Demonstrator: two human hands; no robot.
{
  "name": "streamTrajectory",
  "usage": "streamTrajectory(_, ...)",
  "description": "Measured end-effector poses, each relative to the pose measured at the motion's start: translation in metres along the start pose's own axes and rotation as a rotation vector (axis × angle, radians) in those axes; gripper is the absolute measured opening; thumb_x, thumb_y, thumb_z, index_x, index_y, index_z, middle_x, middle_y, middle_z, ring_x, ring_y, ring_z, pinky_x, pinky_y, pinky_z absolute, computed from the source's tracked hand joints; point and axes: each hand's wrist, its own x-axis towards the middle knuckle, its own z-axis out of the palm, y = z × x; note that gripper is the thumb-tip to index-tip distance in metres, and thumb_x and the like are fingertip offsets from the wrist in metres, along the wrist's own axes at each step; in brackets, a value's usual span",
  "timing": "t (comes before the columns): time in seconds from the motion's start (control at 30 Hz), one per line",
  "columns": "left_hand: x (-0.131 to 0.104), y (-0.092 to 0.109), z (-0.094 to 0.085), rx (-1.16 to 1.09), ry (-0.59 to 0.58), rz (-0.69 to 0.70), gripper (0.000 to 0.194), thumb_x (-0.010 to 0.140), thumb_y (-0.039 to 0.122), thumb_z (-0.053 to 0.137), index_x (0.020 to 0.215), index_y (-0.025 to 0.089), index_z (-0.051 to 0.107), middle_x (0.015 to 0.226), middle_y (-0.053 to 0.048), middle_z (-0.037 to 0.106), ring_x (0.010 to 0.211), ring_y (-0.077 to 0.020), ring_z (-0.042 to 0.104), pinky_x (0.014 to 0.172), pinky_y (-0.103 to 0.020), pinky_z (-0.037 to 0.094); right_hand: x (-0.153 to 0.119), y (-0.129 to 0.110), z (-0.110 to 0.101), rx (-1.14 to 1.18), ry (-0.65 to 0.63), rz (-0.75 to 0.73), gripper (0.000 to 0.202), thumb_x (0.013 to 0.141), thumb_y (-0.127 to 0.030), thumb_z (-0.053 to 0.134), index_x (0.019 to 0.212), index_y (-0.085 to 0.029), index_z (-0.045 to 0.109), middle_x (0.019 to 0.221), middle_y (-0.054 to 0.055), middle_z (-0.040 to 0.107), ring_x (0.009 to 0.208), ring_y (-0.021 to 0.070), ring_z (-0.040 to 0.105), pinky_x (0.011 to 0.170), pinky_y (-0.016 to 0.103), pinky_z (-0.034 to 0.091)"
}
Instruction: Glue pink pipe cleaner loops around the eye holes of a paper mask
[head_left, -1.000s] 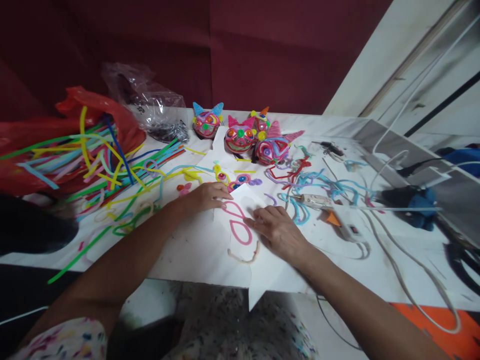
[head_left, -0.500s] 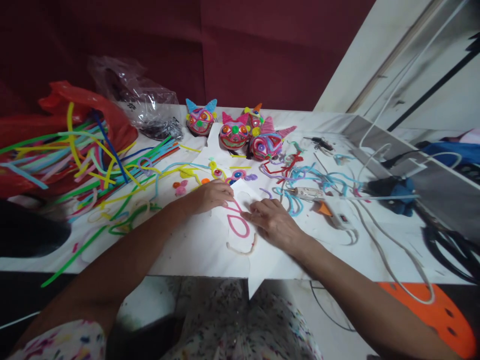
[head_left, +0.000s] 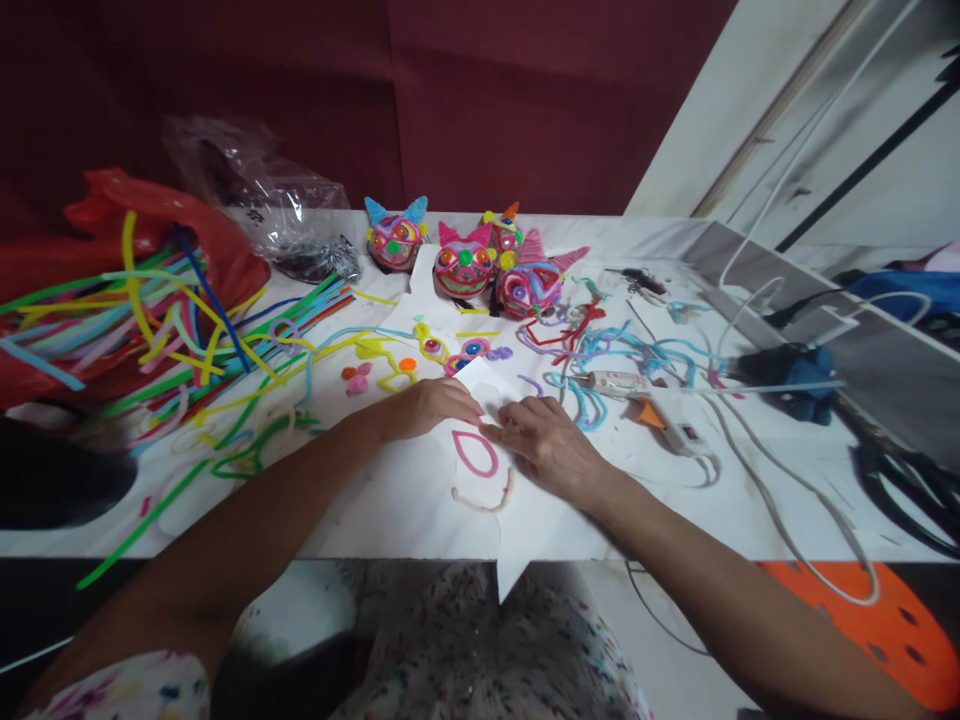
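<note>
A pink pipe cleaner bent into a teardrop loop lies on a white paper sheet in front of me. My left hand reaches in from the left, fingers together and bent down at the loop's upper end. From the right, my right hand meets it there, its fingers curled and fingertips pinched on the same end. The fingers cover that end of the pipe cleaner. Just below the loop, a curved pale brownish strand rests on the paper.
Several colourful cat-like heads stand at the back. Loose pipe cleaners spill from a red bag at left. On the right lie a glue gun, a white cable, black scissors and blue pipe cleaners.
My left hand has moved slightly right and down, close to my right fingertips. It now covers the pink strand that showed between the hands. The right hand has barely moved.
</note>
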Motion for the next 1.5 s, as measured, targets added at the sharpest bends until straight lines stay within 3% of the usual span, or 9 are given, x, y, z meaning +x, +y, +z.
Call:
streamTrajectory(0.17,0.003,-0.002,0.000,0.016,0.061,0.041,0.062,0.117,0.050,0.033,0.102,0.020,0.085,0.103,-0.015,0.086,0.102,-0.0211,0.079,0.095,-0.033,0.063,0.001,-0.001,-0.001,-0.017,-0.036,0.016,0.040,0.098,-0.009,0.065,0.132,-0.027,0.078,0.113,0.012,0.077,0.100,0.0269,0.062,0.084,0.041,0.040)
streamTrajectory(0.33,-0.005,-0.006,-0.025,0.154,0.250,-0.048,0.042,0.115,0.042,0.050,0.108,0.019,0.084,0.110,-0.013,0.086,0.107,-0.0205,0.079,0.099,-0.032,0.063,0.001,-0.003,-0.001,-0.020,-0.014,0.016,0.035,0.098,-0.009,0.065,0.128,-0.023,0.078,0.112,0.011,0.077,0.100,0.0263,0.063,0.084,0.040,0.040)
streamTrajectory(0.47,-0.014,-0.007,-0.039,0.178,0.186,-0.128,0.035,0.113,0.038,0.055,0.109,0.016,0.083,0.112,-0.013,0.084,0.105,-0.0201,0.079,0.099,-0.030,0.062,0.001,-0.003,0.000,-0.009,0.012,0.012,0.038,0.097,-0.006,0.062,0.127,-0.023,0.078,0.112,0.012,0.077,0.099,0.0265,0.063,0.083,0.041,0.040)
streamTrajectory(0.67,-0.009,-0.007,-0.024,0.291,0.035,-0.282,0.023,0.108,0.025,0.062,0.111,0.016,0.082,0.108,-0.011,0.081,0.101,-0.0208,0.078,0.094,-0.029,0.062,0.001,-0.003,0.002,-0.031,0.030,0.006,0.035,0.099,-0.009,0.061,0.126,-0.025,0.078,0.108,0.010,0.077,0.096,0.0252,0.061,0.082,0.039,0.038)
streamTrajectory(0.77,-0.004,-0.007,-0.019,0.335,0.004,-0.273,0.019,0.106,0.025,0.065,0.105,0.017,0.082,0.103,-0.010,0.080,0.097,-0.0207,0.077,0.091,-0.028,0.062,0.001,-0.003,0.001,-0.041,0.032,0.004,0.033,0.100,-0.010,0.064,0.126,-0.025,0.078,0.107,0.010,0.076,0.095,0.0250,0.060,0.082,0.039,0.037)
streamTrajectory(1.0,0.000,0.000,-0.020,0.348,-0.016,-0.245,0.031,0.112,0.028,0.054,0.102,0.017,0.082,0.100,-0.009,0.077,0.094,-0.0183,0.074,0.090,-0.025,0.059,0.001,-0.002,0.002,-0.057,0.031,-0.005,0.028,0.106,-0.016,0.061,0.126,-0.024,0.078,0.106,0.009,0.076,0.095,0.0249,0.058,0.082,0.040,0.036)
streamTrajectory(1.27,0.006,-0.011,0.004,0.181,0.013,0.027,0.029,0.111,0.028,0.058,0.097,0.019,0.083,0.096,-0.010,0.081,0.093,-0.0211,0.075,0.091,-0.032,0.061,0.001,-0.002,0.007,-0.081,0.014,0.027,0.033,0.103,-0.015,0.061,0.129,-0.027,0.077,0.111,0.010,0.077,0.097,0.0259,0.060,0.084,0.041,0.038)
streamTrajectory(1.5,-0.002,-0.014,0.011,0.066,-0.022,-0.156,0.029,0.109,0.031,0.061,0.098,0.020,0.085,0.103,-0.009,0.080,0.086,-0.0172,0.076,0.080,-0.023,0.060,0.001,-0.001,0.004,-0.056,0.006,0.005,0.032,0.106,-0.017,0.060,0.132,-0.025,0.076,0.112,0.011,0.076,0.097,0.0255,0.060,0.083,0.040,0.037)
